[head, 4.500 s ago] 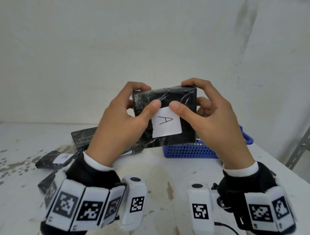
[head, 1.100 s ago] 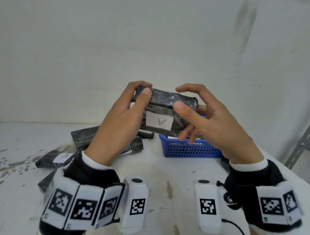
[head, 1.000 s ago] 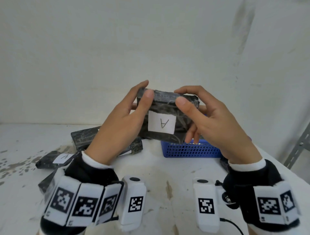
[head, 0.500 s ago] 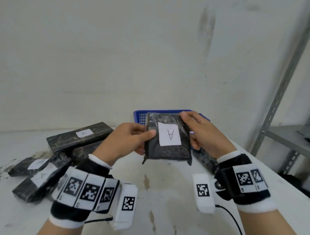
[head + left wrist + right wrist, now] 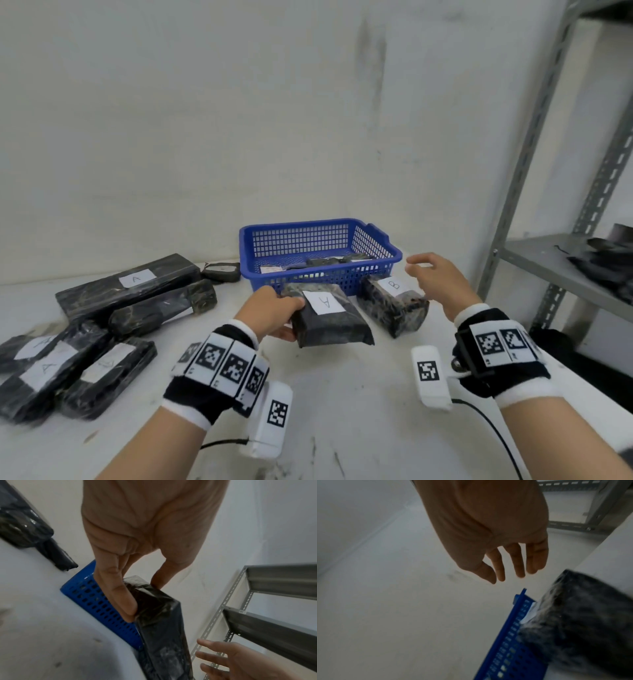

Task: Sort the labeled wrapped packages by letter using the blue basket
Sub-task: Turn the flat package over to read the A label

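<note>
Sorting looked partway: left hand (image 5: pixel 274 313) gripped the A package (image 5: pixel 329 320) by its end, just off the surface (image 5: pixel 342 411) in front of the blue basket (image 5: pixel 318 251). Right hand (image 5: pixel 436 279) hung open, empty, over the B package (image 5: pixel 390 305) lying beside the basket. A pile (image 5: pixel 85 329) sat by the left edge; a few packages were already in the basket, labels unreadable. A and B remained unplaced
</note>
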The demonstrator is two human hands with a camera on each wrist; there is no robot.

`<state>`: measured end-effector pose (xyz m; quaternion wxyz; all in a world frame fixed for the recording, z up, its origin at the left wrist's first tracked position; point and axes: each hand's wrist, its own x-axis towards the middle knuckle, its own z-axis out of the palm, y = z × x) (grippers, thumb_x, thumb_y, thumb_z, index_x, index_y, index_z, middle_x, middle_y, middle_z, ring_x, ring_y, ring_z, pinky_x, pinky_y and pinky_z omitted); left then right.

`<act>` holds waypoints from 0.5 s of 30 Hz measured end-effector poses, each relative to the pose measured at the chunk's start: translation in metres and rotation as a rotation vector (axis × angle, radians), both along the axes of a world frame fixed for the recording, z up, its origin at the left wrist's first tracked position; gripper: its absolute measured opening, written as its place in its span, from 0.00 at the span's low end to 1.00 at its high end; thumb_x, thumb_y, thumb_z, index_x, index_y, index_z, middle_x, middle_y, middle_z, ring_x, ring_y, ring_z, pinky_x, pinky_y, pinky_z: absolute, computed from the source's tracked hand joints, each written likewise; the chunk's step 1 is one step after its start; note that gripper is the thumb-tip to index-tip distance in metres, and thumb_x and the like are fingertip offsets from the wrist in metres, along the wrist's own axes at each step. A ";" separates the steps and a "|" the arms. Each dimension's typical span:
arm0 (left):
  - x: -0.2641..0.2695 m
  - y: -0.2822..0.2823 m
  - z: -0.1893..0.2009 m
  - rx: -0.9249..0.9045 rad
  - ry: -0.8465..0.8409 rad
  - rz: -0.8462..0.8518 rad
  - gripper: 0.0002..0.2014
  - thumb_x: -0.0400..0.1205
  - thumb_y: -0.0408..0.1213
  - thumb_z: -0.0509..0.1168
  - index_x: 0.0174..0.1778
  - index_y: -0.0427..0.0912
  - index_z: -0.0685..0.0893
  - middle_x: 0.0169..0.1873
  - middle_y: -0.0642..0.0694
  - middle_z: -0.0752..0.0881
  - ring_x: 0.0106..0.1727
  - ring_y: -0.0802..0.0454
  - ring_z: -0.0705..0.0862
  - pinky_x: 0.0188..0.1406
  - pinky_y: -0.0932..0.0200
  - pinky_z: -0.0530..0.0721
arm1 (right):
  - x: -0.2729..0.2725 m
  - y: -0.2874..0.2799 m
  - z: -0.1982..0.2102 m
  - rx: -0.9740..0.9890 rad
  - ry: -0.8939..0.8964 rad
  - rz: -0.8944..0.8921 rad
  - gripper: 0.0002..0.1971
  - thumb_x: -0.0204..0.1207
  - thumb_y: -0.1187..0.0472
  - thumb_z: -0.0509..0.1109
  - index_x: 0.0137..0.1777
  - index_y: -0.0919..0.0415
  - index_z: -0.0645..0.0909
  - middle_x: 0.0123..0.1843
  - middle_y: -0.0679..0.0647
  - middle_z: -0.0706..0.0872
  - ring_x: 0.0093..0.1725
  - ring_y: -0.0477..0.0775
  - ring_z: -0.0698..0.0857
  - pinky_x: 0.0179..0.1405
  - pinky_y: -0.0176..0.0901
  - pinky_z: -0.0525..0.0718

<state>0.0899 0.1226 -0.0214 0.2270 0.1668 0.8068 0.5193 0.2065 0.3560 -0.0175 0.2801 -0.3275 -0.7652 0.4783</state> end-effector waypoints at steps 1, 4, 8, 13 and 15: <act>-0.003 0.006 -0.005 -0.007 -0.030 0.008 0.14 0.83 0.32 0.66 0.59 0.24 0.79 0.41 0.36 0.85 0.32 0.44 0.86 0.27 0.54 0.90 | -0.001 0.011 -0.005 0.041 -0.068 -0.044 0.14 0.85 0.60 0.66 0.69 0.57 0.80 0.65 0.60 0.85 0.58 0.57 0.83 0.58 0.49 0.82; -0.007 0.025 -0.017 -0.033 -0.107 0.016 0.08 0.84 0.30 0.65 0.52 0.27 0.79 0.44 0.34 0.85 0.38 0.40 0.87 0.43 0.42 0.90 | 0.000 0.032 -0.018 0.138 -0.324 -0.060 0.25 0.85 0.54 0.66 0.80 0.59 0.71 0.80 0.62 0.74 0.78 0.65 0.72 0.79 0.57 0.70; -0.008 0.046 -0.030 -0.115 -0.018 0.011 0.06 0.85 0.29 0.61 0.42 0.33 0.76 0.46 0.36 0.83 0.43 0.40 0.85 0.46 0.46 0.91 | 0.005 0.042 -0.026 -0.029 -0.352 0.092 0.33 0.84 0.51 0.70 0.84 0.61 0.65 0.80 0.63 0.75 0.70 0.64 0.80 0.62 0.49 0.81; -0.017 0.061 -0.040 -0.138 0.028 0.071 0.10 0.84 0.31 0.62 0.36 0.35 0.75 0.45 0.34 0.82 0.46 0.37 0.86 0.50 0.44 0.90 | 0.006 0.043 -0.035 -0.023 -0.350 0.163 0.25 0.83 0.55 0.72 0.77 0.62 0.75 0.73 0.61 0.80 0.61 0.62 0.86 0.39 0.36 0.85; -0.021 0.066 -0.042 -0.152 0.048 0.086 0.08 0.84 0.32 0.63 0.41 0.32 0.75 0.42 0.36 0.82 0.48 0.36 0.87 0.50 0.46 0.89 | 0.004 0.042 -0.037 -0.015 -0.345 0.169 0.22 0.83 0.56 0.72 0.74 0.61 0.78 0.72 0.60 0.81 0.64 0.62 0.85 0.43 0.39 0.87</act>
